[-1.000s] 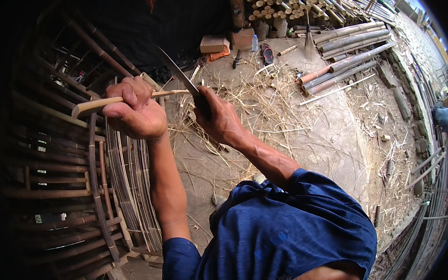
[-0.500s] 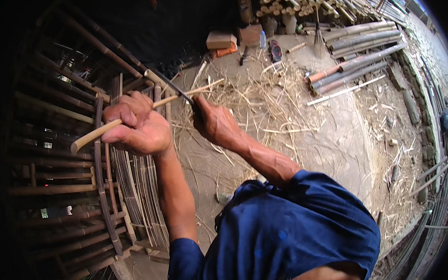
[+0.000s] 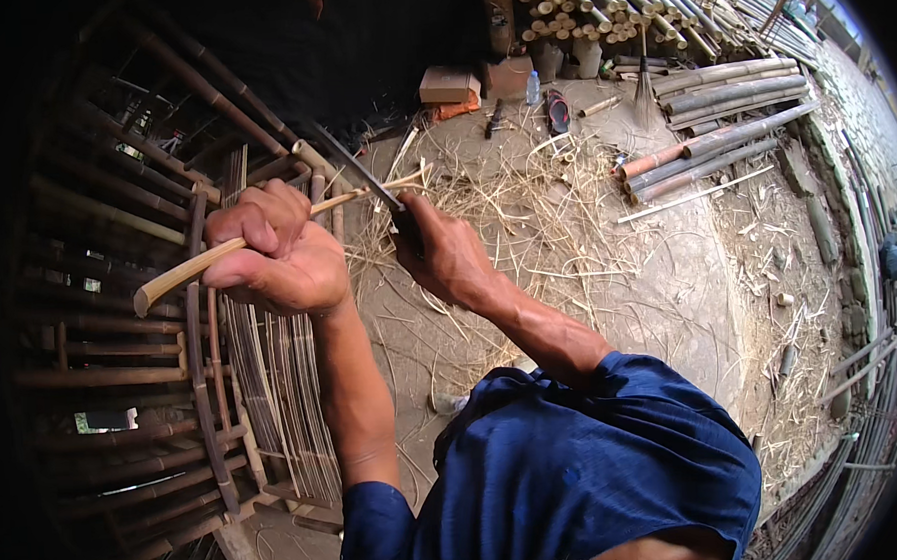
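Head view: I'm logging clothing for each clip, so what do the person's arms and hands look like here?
Both hands, the left hand and the right hand, are bare, with no gloves, rings or watch visible. The forearms are uncovered; dark blue fabric sleeves begin near the elbows, part of a loose dark blue shirt.

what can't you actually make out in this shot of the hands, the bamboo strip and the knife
Head view only:
- Knife handle: wrapped inside the right hand; only the blade shows.
- Middle of the bamboo strip: covered by the left hand.
- Where the blade's edge meets the strip: too small to tell.
- Bamboo frame at left: lost in shadow and cut by the dark rim.
- Small items by the stacked poles: too small to identify.
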Demonstrator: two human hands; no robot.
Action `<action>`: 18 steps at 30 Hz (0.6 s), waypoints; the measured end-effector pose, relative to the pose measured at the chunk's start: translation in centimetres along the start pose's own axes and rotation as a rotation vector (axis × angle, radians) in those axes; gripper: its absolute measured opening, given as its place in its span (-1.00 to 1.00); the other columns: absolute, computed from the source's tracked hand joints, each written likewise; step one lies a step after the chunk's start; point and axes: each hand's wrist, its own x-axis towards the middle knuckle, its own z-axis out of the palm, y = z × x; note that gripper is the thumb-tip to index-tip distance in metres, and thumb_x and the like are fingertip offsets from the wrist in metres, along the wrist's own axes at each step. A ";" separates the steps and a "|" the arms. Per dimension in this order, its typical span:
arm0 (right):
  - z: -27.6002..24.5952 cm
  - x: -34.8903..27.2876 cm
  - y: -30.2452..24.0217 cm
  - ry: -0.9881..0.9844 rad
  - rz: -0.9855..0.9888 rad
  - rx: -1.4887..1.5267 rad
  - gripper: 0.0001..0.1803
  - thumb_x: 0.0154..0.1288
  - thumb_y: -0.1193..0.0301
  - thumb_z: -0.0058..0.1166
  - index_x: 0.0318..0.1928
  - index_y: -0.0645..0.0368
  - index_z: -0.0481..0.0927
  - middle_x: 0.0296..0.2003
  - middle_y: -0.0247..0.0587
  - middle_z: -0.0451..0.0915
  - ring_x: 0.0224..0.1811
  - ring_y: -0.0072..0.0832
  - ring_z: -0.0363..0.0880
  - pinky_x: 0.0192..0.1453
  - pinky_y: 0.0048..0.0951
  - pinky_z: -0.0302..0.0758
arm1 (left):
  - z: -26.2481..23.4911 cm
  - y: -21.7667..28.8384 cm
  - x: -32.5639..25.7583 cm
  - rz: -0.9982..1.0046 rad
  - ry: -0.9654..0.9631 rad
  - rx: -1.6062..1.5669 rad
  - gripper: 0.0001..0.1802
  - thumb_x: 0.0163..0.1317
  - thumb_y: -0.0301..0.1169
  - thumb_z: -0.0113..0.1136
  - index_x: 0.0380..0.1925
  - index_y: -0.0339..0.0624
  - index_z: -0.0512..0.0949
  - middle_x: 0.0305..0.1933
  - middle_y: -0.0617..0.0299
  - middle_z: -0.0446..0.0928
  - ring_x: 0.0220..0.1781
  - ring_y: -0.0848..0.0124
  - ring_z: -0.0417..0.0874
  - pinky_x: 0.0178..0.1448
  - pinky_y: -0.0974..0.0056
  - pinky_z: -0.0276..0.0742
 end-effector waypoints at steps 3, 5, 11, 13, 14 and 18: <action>1.9 0.2 2.6 0.074 -0.049 -0.059 -0.68 0.24 0.44 0.05 -0.06 0.25 0.29 -0.30 0.25 0.57 -0.38 0.19 0.58 -0.37 0.07 0.49 | 0.7 -0.9 -0.4 -0.016 -0.005 -0.056 -0.40 0.44 0.21 -0.30 -0.52 -0.08 0.18 -0.67 0.43 0.02 -0.66 0.62 -0.07 -0.55 0.45 -0.11; 2.0 2.8 3.7 0.001 0.027 -0.087 -0.69 0.27 0.42 0.09 -0.06 0.21 0.31 -0.30 0.25 0.56 -0.39 0.25 0.52 -0.38 0.11 0.39 | 0.8 -1.8 0.4 0.024 -0.003 -0.011 -0.39 0.43 0.22 -0.29 -0.52 -0.07 0.18 -0.68 0.44 0.01 -0.66 0.62 -0.08 -0.55 0.45 -0.11; 0.9 0.8 0.0 -0.012 -0.024 -0.110 -0.71 0.32 0.37 0.03 -0.04 0.19 0.32 -0.37 0.23 0.58 -0.45 0.20 0.55 -0.40 0.10 0.46 | 0.1 -1.4 1.3 -0.046 0.083 0.020 -0.40 0.41 0.26 -0.30 -0.52 -0.01 0.15 -0.68 0.46 -0.01 -0.66 0.62 -0.12 -0.55 0.46 -0.18; 2.2 2.1 4.8 -0.023 0.006 -0.147 -0.73 0.26 0.42 0.01 -0.08 0.19 0.30 -0.43 0.21 0.56 -0.47 0.19 0.55 -0.43 0.09 0.45 | 1.3 -1.6 1.2 -0.044 0.106 0.013 -0.41 0.40 0.27 -0.30 -0.51 0.01 0.15 -0.68 0.46 -0.02 -0.65 0.62 -0.12 -0.55 0.46 -0.19; 2.1 2.9 5.6 -0.025 0.021 -0.166 -0.73 0.23 0.44 0.00 -0.10 0.19 0.29 -0.46 0.20 0.55 -0.49 0.19 0.55 -0.44 0.09 0.45 | 1.2 -1.8 0.9 -0.041 0.100 0.013 -0.41 0.40 0.28 -0.30 -0.51 0.01 0.15 -0.68 0.46 -0.02 -0.65 0.62 -0.12 -0.55 0.46 -0.19; 0.9 2.6 4.1 -0.119 -0.019 -0.089 -0.72 0.24 0.43 0.01 -0.07 0.17 0.29 -0.40 0.18 0.57 -0.56 0.12 0.55 -0.50 0.04 0.47 | -0.1 -1.8 1.2 -0.082 0.128 -0.040 -0.43 0.42 0.26 -0.30 -0.49 0.02 0.18 -0.66 0.46 0.00 -0.64 0.61 -0.10 -0.53 0.44 -0.17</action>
